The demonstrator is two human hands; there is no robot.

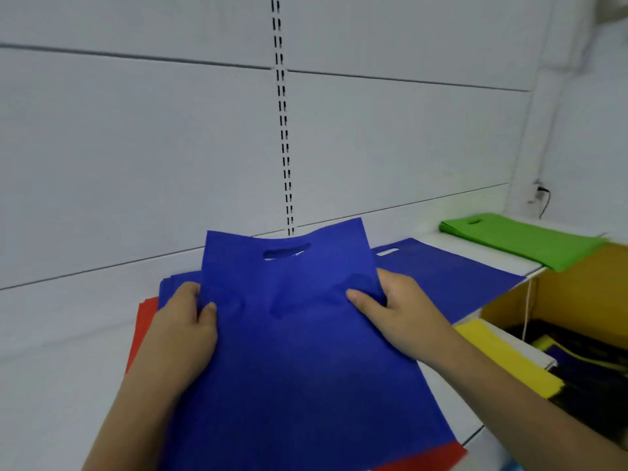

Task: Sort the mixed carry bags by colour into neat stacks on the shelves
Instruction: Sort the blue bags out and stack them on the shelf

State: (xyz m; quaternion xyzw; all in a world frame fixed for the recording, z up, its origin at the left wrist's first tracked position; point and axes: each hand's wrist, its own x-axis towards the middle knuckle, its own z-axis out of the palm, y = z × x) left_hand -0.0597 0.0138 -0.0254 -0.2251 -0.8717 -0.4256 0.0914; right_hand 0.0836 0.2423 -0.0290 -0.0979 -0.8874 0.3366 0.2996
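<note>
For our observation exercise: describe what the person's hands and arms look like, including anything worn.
The left hand and right hand are both bare, with no gloves, rings or watch visible. Both forearms are bare too; no sleeves show anywhere in view. Fingernails look short and unpainted.

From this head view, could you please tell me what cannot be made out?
- Red bags: mostly covered by the blue bag; count unknown.
- Box contents: dark, cut by the right edge.
- Blue stack height: partly hidden by the right hand.
- Left hand fingers: behind the bag.

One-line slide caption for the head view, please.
Both hands, left and right, grip a blue bag above red bags.
</note>
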